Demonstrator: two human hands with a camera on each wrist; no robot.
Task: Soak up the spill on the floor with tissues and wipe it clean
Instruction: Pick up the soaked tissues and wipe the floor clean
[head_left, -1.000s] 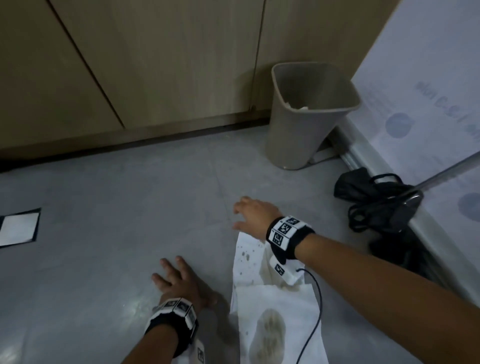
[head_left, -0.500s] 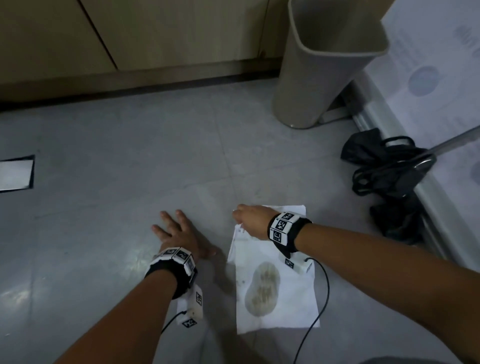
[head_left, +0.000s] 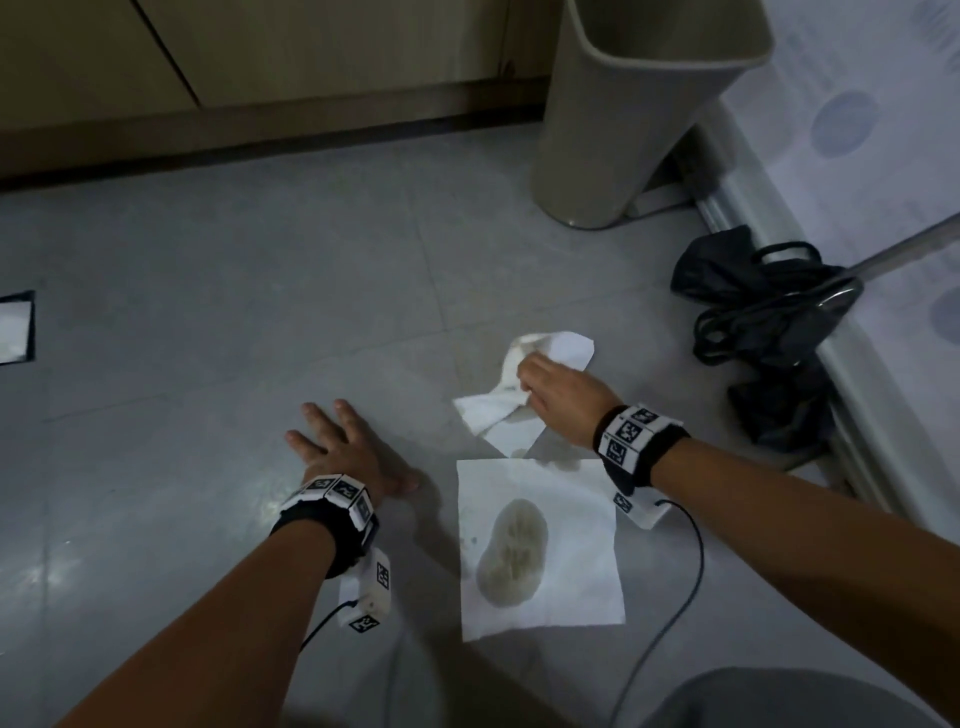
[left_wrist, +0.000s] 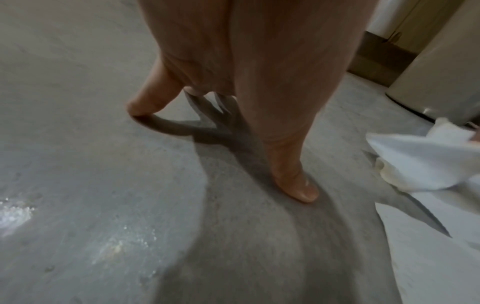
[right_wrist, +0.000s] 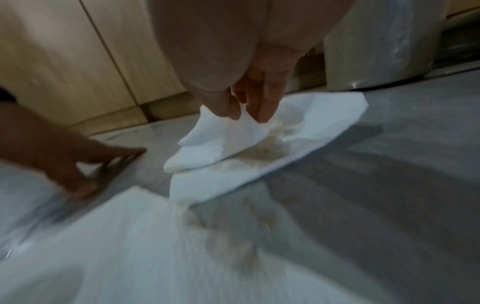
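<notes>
Two white tissues lie on the grey floor (head_left: 208, 322). The flat tissue (head_left: 576, 597) near me has a brown oval wet stain (head_left: 511, 553) soaked into it. The crumpled, stained tissue (head_left: 498, 415) (right_wrist: 228, 176) lies just beyond it, partly lifted. My right hand (head_left: 563, 400) (right_wrist: 249, 111) pinches this tissue between thumb and fingers. A faint brownish smear (right_wrist: 259, 218) shows on the floor under the lifted tissue. My left hand (head_left: 345, 449) (left_wrist: 233, 133) rests flat on the floor to the left of the tissues, fingers spread, holding nothing.
A beige waste bin (head_left: 639, 114) stands at the back right by wooden cabinets (head_left: 311, 52). Black bags and straps (head_left: 769, 312) lie right of the tissues along a metal rail. A white-and-black card (head_left: 15, 327) lies at far left. A cable (head_left: 680, 587) trails from my right wrist.
My right hand has taken hold of the far tissue and drawn it away from the flat one, bunching it up. The view has tilted down. The left hand stays planted.
</notes>
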